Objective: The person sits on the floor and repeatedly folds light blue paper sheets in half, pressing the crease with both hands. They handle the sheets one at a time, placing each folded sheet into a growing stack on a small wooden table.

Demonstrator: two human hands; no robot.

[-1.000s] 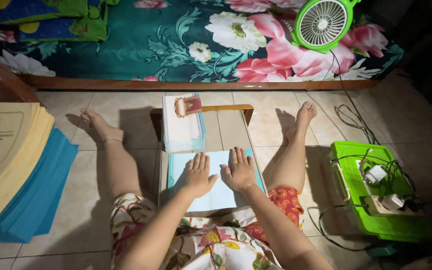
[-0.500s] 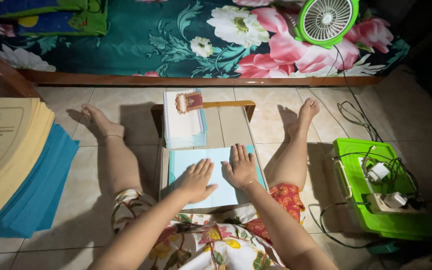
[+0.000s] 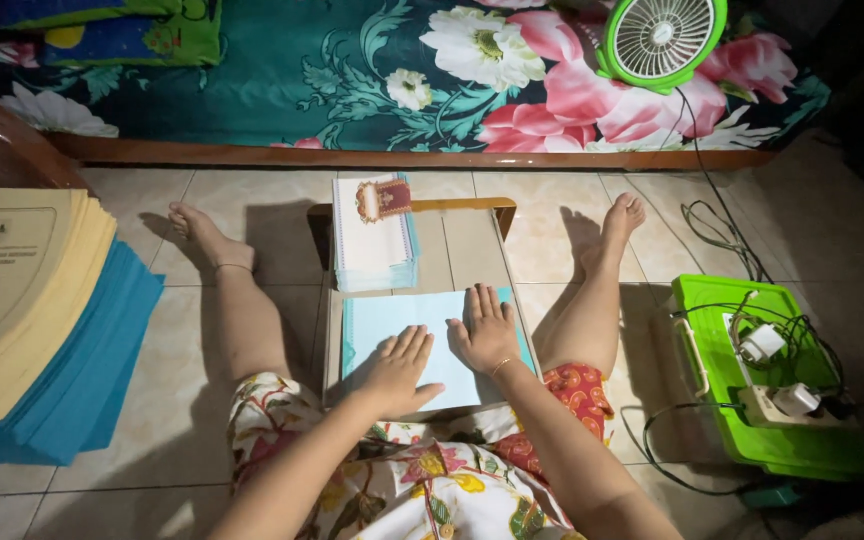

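tiled floor [image 3: 252,200], hands [image 3: 397,365] on paper [image 3: 392,315]

Single head view — steeply down, close over lap and floor.

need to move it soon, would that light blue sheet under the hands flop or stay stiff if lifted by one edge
The light blue sheet looks thin and flat, so it would probably sag. Likely very light. Both hands, left and right, pin it now.

Both hands, left hand [image 3: 399,366] and right hand [image 3: 485,328], lie side by side on a sheet [image 3: 392,322] at the low table's [image 3: 457,240] near edge; paper stack [image 3: 372,235] at far-left corner; box [image 3: 752,385] on floor, right.
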